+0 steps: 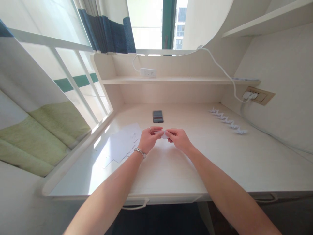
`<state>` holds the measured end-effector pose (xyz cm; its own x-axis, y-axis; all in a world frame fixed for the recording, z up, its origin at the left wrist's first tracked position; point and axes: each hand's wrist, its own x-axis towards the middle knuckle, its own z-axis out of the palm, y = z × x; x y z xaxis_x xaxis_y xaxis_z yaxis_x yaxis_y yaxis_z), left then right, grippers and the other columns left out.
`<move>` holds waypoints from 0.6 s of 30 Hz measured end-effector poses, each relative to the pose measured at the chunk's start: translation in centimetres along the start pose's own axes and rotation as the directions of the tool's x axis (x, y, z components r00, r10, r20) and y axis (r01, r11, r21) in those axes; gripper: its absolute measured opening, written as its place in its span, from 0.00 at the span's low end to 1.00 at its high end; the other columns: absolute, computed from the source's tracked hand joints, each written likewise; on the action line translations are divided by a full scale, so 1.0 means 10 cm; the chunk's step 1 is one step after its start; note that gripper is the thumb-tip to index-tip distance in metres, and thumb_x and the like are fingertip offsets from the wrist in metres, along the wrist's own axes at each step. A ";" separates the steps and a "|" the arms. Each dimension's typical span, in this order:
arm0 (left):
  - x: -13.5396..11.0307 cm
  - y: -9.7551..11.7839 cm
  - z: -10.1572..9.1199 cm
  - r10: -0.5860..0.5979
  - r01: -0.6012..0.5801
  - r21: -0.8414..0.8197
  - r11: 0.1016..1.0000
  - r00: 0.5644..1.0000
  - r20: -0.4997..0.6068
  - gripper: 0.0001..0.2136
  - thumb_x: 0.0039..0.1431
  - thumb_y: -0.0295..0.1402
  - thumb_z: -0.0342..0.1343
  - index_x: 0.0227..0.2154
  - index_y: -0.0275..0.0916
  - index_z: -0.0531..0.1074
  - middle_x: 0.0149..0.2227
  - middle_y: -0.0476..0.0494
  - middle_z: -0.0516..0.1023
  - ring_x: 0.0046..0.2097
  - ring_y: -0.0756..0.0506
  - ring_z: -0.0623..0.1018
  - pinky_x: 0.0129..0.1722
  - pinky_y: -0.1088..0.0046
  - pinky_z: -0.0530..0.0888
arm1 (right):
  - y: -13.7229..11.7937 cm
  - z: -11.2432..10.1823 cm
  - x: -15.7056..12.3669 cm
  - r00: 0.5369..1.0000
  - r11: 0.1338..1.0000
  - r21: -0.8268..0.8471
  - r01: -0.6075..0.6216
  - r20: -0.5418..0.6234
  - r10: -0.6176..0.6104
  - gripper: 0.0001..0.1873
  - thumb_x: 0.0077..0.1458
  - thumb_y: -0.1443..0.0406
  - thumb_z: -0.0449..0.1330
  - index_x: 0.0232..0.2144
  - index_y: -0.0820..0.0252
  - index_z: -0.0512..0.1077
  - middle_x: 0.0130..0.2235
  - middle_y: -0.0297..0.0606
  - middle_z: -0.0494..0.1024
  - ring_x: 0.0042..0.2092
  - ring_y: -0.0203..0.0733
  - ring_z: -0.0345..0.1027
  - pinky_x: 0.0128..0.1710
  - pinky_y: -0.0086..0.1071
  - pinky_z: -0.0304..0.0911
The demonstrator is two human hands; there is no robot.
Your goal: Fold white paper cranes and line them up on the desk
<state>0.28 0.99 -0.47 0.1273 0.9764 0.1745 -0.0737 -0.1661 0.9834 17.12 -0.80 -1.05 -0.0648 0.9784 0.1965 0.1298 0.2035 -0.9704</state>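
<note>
The white desk (pixel 176 176) has a pale, smooth top, with bright sunlight falling across its left side. A raised shelf (pixel 181 80) runs along the far edge and carries a white power strip (pixel 148 72) left of centre. Beyond it is a window; curtains (pixel 107 32) hang at the far left. On the right wall, plugs sit in a wall socket (pixel 262 95), and a white cord (pixel 221 67) loops from there toward the far side.

White paper sheets (pixel 122 140) lie on the left of the desk. A dark flat object (pixel 157 116) lies just beyond the hands. Small folded white paper figures (pixel 228 120) stand in a slanting row at the far right.

Both forearms extend from the near edge and converge at the desk's middle. The left hand (pixel 148 141), wearing a bracelet (pixel 140 152), and the right hand (pixel 180 138) each pinch a small white paper piece (pixel 164 134) between thumb and fingers. The piece sits between the two hands, its exact form partly hidden by the fingertips.
</note>
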 end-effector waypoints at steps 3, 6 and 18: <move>0.01 -0.05 0.01 0.021 -0.020 0.030 0.999 0.999 -0.026 0.17 0.40 0.38 0.71 0.33 0.34 0.79 0.28 0.42 0.80 0.29 0.48 0.77 0.34 0.68 0.76 | 0.01 0.00 0.00 0.999 0.998 0.056 -0.023 -0.036 0.025 0.14 0.48 0.58 0.64 0.35 0.61 0.78 0.27 0.37 0.77 0.26 0.37 0.67 0.29 0.34 0.66; 0.02 -0.08 -0.01 0.030 -0.030 0.021 0.999 0.999 -0.038 0.17 0.41 0.38 0.70 0.34 0.34 0.79 0.28 0.42 0.81 0.29 0.48 0.77 0.34 0.68 0.76 | 0.00 0.00 0.01 0.997 0.993 0.119 -0.017 -0.070 0.026 0.16 0.44 0.60 0.66 0.37 0.61 0.78 0.28 0.36 0.78 0.27 0.37 0.69 0.32 0.35 0.68; 0.02 -0.10 -0.04 0.061 -0.060 0.121 0.991 0.998 -0.009 0.17 0.43 0.36 0.69 0.37 0.35 0.81 0.33 0.39 0.83 0.32 0.46 0.79 0.35 0.68 0.75 | 0.03 0.01 0.02 0.991 0.999 -0.023 0.031 -0.127 -0.034 0.18 0.45 0.59 0.66 0.40 0.61 0.81 0.32 0.39 0.81 0.29 0.38 0.69 0.33 0.36 0.67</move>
<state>0.02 1.39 -1.43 0.1135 0.9656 0.2341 0.0395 -0.2399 0.9700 17.06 -0.59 -1.30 0.0571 0.9678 0.2453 0.1509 0.2345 -0.9603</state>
